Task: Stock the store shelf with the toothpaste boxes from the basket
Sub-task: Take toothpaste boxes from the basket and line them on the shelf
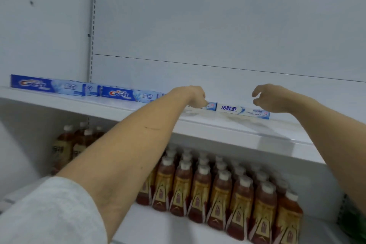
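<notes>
toothpaste boxes point(242, 110) in a row along the shelf point(227, 130), long sides facing out. blue crest boxes point(47, 86) on the far left, then another crest box point(128, 95), then two white-and-blue ones toward the right. no basket in view.

left hand point(193, 96) up on the shelf, fingers curled down on the end of the white box point(210, 106) right of the crest ones. looks like pinching or nudging it, but hard to tell which, with the hand hiding most of that box. right hand point(271, 98) just past the right end of the last white box, fingers loosely bent, holding nothing, maybe touching the box end, maybe a tiny bit apart. gray sleeve point(49, 214) pushed up on the left arm.

rows of brown drink bottles point(221, 188) on the lower shelf, white caps, yellow labels.

probably the tidy-up part of the job: squaring two boxes into line.

boxes likely very light, thin card, stiff enough to slide but easy to dent. smooth shelf, so likely to slip along with a soft push. best to hold by the short ends or pinch the long sides near the middle. no hard squeeze, or the card may cave in. easy to knock one box into the next and spoil the row.
</notes>
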